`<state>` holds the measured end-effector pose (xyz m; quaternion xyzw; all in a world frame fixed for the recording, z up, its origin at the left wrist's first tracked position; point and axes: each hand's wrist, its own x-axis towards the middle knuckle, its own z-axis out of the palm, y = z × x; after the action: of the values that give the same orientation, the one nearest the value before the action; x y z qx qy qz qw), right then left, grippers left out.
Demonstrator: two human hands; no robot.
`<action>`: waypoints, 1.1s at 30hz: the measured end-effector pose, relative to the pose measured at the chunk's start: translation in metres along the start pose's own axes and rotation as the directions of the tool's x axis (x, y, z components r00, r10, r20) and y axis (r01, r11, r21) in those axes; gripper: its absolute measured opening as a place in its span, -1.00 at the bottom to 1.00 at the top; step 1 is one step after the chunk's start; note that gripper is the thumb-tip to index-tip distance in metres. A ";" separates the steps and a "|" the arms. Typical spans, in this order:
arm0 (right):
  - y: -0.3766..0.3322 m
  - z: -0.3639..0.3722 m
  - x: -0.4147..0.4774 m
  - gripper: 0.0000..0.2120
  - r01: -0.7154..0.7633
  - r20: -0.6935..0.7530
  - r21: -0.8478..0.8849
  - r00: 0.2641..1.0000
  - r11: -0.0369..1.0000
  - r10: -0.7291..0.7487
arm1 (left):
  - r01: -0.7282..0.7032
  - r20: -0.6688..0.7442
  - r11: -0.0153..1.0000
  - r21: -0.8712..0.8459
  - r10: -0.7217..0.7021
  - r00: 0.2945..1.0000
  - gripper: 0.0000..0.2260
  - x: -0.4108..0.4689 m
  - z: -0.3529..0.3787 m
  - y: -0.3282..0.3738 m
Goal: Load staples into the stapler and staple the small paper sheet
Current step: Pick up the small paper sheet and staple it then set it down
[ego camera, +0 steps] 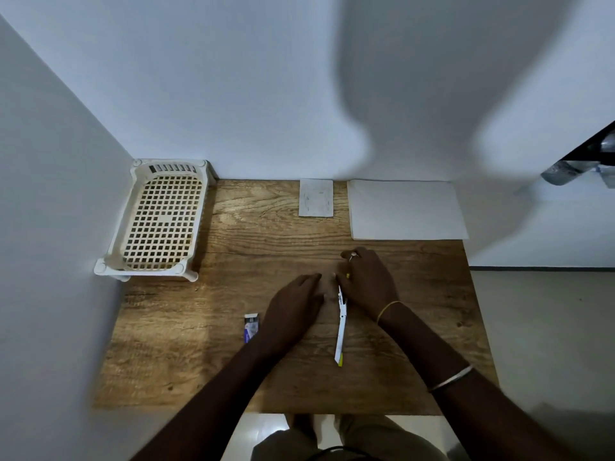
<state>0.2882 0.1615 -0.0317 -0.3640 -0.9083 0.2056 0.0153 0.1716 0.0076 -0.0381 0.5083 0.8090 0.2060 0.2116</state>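
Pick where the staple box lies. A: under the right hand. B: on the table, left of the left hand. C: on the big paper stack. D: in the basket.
B: the staple box lies on the table just left of the left hand; the right hand holds the stapler.

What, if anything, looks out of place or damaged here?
Nothing stands out. The stapler is swung open, its far end held by the right hand, which fits loading. The staple box lies beside the left hand, nothing spilled. The small paper sheet lies square at the far edge of the table, bearing faint marks I cannot identify.
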 end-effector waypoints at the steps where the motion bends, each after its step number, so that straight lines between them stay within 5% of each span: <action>1: 0.000 0.002 -0.007 -0.54 -0.009 -0.002 0.004 1.000 1.000 0.009 | 0.001 -0.015 1.000 -0.009 -0.001 1.000 -0.58 -0.008 0.002 0.001; 11: -0.008 0.010 -0.041 -0.65 -0.228 0.027 0.172 0.974 0.958 0.227 | 0.036 0.138 0.999 0.019 -0.038 0.990 -0.37 -0.060 0.021 0.025; 22: -0.008 0.013 -0.048 -0.74 -0.254 0.046 0.252 0.967 0.934 0.251 | -0.053 0.151 0.995 0.079 0.040 0.988 -0.75 -0.065 0.017 0.036; 29: -0.011 0.010 -0.055 -0.69 -0.243 0.108 0.282 0.969 0.928 0.221 | -0.122 0.119 0.982 0.146 0.105 0.987 -0.71 -0.051 0.007 0.030; 33: -0.013 0.011 -0.056 -0.71 -0.227 0.127 0.269 0.972 0.936 0.199 | -0.132 0.051 0.982 0.138 0.126 0.991 -0.50 -0.043 0.003 0.025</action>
<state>0.3187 0.1119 -0.0298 -0.4439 -0.8245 0.3508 0.0002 0.2081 -0.0208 -0.0209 0.5774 0.7823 0.1507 0.1785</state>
